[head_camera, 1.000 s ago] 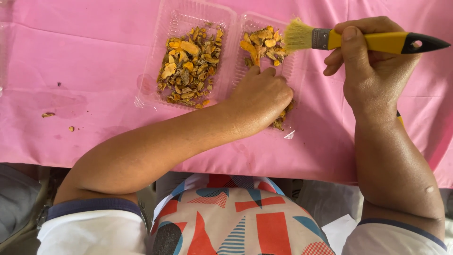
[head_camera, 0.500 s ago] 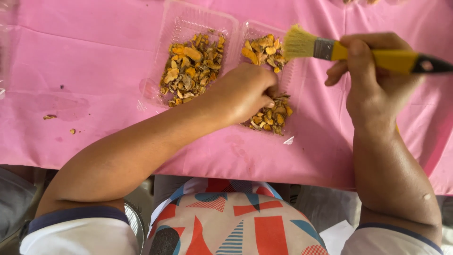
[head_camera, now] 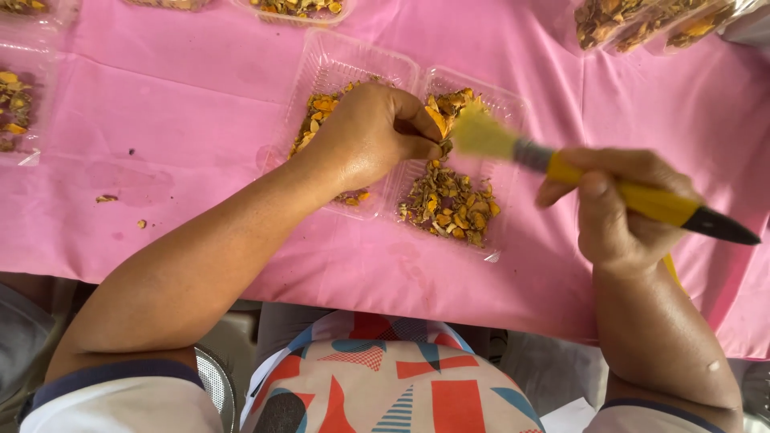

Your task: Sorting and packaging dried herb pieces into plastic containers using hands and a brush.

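Table under pink cloth [head_camera: 184, 120]; clear plastic trays [head_camera: 481, 104] of dried orange pieces, scattered crumbs [head_camera: 106, 198].

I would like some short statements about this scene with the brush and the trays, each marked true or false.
1. The right hand holds a brush with a yellow handle. True.
2. The bristles of the brush are over the right compartment of the clear plastic tray. True.
3. The left hand lies flat on the pink cloth, away from the tray. False: it is over the tray, fingers closed on an orange piece.
4. The tray is empty. False: it holds yellow-orange dried pieces.
5. Only one tray is on the table. False: more trays show at the edges.
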